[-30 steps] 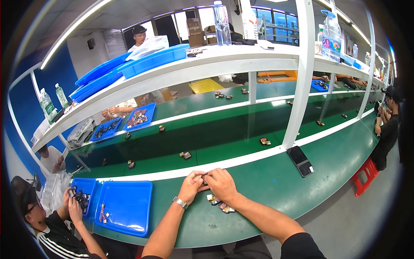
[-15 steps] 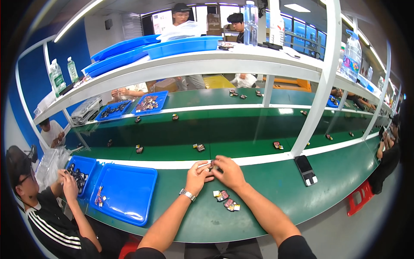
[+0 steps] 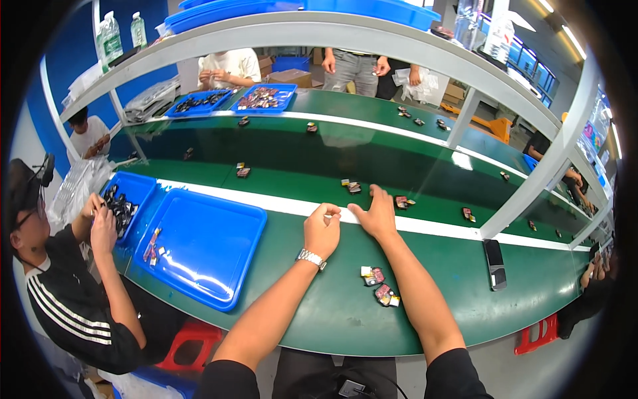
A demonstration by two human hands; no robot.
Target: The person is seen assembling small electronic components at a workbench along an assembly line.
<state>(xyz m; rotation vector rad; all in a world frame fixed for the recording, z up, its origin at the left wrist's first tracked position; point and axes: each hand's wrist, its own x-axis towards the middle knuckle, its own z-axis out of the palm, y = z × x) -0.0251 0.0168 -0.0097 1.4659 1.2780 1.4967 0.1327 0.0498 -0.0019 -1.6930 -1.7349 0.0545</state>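
My left hand (image 3: 323, 231), with a metal watch (image 3: 311, 259) on its wrist, is held over the near table edge beside the white rail. Its fingers are curled in toward the thumb; whatever may be in them is hidden. Just to the right, my right hand (image 3: 377, 211) reaches over the rail with fingers apart and nothing in its grasp. Past its fingertips a small dark-red and black piece with a pale tag (image 3: 403, 201) lies on the green belt (image 3: 299, 173). Two similar tagged pieces (image 3: 379, 286) rest on the green table between my forearms.
Left of my arm stands a large blue tray (image 3: 199, 253) with a few small pieces. A co-worker (image 3: 73, 286) sits beside a blue bin (image 3: 126, 183) of black parts. A phone (image 3: 494, 264) lies at right, near a white upright post (image 3: 531, 179). More pieces dot the belt.
My hands have moved apart from a joint hold. The right hand has let go of a small piece, which now lies on the belt. The view has shifted downward and turned.
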